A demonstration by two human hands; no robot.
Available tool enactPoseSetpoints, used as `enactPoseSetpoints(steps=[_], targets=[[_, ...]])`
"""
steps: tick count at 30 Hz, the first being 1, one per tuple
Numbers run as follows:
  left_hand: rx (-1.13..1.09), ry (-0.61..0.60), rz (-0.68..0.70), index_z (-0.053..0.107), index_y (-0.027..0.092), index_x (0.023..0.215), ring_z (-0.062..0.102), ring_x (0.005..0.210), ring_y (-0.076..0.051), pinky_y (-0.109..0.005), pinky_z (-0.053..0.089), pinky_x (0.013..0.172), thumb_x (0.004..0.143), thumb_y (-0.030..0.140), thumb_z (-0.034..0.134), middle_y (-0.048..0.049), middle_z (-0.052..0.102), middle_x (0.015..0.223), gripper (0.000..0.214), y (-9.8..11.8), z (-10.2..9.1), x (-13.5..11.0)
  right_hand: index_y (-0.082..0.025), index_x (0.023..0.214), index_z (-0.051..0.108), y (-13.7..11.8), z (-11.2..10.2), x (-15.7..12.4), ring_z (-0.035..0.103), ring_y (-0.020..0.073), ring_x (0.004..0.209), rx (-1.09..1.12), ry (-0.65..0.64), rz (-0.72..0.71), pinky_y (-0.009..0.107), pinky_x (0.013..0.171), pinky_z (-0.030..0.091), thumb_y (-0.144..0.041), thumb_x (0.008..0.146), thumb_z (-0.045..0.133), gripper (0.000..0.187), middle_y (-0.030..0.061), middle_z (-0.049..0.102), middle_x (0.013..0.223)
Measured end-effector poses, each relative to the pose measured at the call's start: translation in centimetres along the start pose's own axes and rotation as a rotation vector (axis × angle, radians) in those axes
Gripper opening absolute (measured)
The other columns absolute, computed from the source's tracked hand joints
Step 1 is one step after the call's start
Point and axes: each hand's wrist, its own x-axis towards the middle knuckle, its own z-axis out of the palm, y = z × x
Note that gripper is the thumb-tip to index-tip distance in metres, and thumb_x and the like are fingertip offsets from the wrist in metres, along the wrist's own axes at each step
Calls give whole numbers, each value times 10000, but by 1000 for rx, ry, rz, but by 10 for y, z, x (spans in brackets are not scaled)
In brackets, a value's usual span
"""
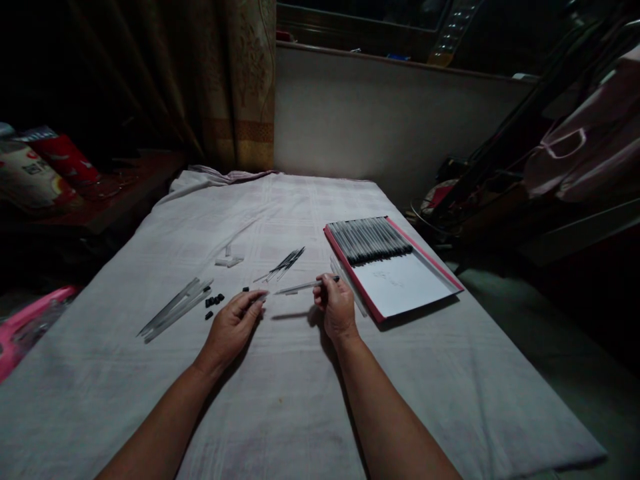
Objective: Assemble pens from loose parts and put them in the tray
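My right hand [336, 303] pinches a clear-barrelled pen [300, 288], its thin end pointing left toward my other hand. My left hand [236, 327] has thumb and fingers pressed together on a small clear piece that looks like a pen cap [264, 295]. The pen's end and this piece are close together; whether they touch I cannot tell. Beyond the hands lies a loose bunch of ink refills [286, 263]. Small black plugs [215, 300] sit left of my left hand, beside several clear pen barrels [177, 310]. A few clear caps [230, 261] lie farther back.
At the right, a red-edged box or folder [345, 263] holds a row of assembled pens [371, 239] above a white sheet [407, 283]. More clear barrels lie along its left edge. A pale checked cloth [280, 413] covers the table. A pink object [30, 320] stands off the left edge.
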Motion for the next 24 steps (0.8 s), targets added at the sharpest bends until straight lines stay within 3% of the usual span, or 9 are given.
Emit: enactPoseSetpoints(steps=[4,13,19,24], targets=[[66,8,61,723,201,1044,687,921,-193,-333,546,880,891,415,529,-59,730,973,328,1,0,1,-182,739,602,4,1,0,451,56,387,-14,-17,14,154,362,325,-480,604,739,355,-48,585,502],[122,-19,108,721,211,1029,686,928,-199,-329,542,869,905,413,505,-65,737,982,321,3,2,0,-178,709,617,5,6,-6,468,60,405,-53,-53,39,159,379,348,-478,582,755,354,-37,602,510],[154,-18,131,720,215,1013,700,908,-200,-314,552,841,916,418,502,-63,747,980,313,1,-2,-1,-158,675,655,4,-2,-3,431,51,413,-98,-212,53,156,377,301,-437,563,806,336,-42,585,503],[180,-38,295,724,213,1019,716,821,-181,-275,562,765,946,402,489,-55,756,902,310,0,-7,-1,-140,727,685,-1,-9,0,450,50,393,-154,-286,153,139,350,254,-545,616,782,430,-8,621,535]])
